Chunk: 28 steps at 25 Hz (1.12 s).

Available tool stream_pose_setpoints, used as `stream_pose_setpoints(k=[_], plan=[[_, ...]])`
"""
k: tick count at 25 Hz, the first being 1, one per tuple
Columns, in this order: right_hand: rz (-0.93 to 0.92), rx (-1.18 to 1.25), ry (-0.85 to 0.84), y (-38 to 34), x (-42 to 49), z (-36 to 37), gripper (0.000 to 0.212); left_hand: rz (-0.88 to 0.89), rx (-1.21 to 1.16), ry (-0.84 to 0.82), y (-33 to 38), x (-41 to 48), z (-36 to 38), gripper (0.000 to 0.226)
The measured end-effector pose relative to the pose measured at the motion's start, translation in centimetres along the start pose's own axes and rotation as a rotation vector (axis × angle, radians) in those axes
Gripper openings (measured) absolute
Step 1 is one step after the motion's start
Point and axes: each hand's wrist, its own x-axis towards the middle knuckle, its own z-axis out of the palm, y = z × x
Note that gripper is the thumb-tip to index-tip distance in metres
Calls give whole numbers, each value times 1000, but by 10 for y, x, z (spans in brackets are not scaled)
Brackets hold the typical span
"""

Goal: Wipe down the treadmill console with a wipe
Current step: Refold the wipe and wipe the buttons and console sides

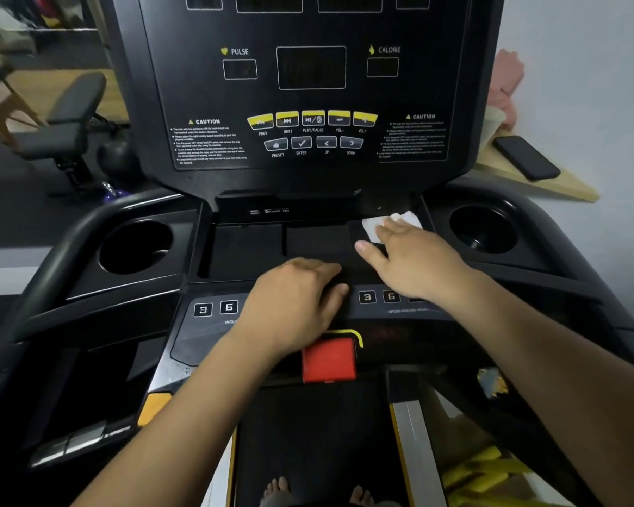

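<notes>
Black treadmill console (246, 250), white wipe (374, 226) flat on its right tray recess

The left forearm (198, 397) and the right forearm (546, 342) are bare along their whole visible length, the left hand (297, 305) and the right hand (414, 261) are bare as well, a short-cut nail shows on the right thumb (365, 248), and the left foot (277, 490) and right foot (361, 497) are bare, toes uncovered.
</notes>
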Motion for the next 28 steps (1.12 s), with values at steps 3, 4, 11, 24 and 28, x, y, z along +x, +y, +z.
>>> stream_pose_setpoints(k=[3, 4, 11, 24, 28], plan=[[-20, -194, 150, -15, -23, 10, 85, -89, 102, 56, -20, -9, -6, 40], [-57, -209, 164, -24, -28, 13, 84, -118, 121, 72, -26, -11, -7, 41], [-26, -105, 58, -28, 1, 0, 73, -131, 78, 114, -28, -19, -6, 37], [-62, -103, 139, -48, -32, -1, 67, -171, 71, 52, -27, -13, -14, 35], [-267, 153, 78, -73, -33, 1, 60, -162, -113, 92, -32, -17, -21, 34]])
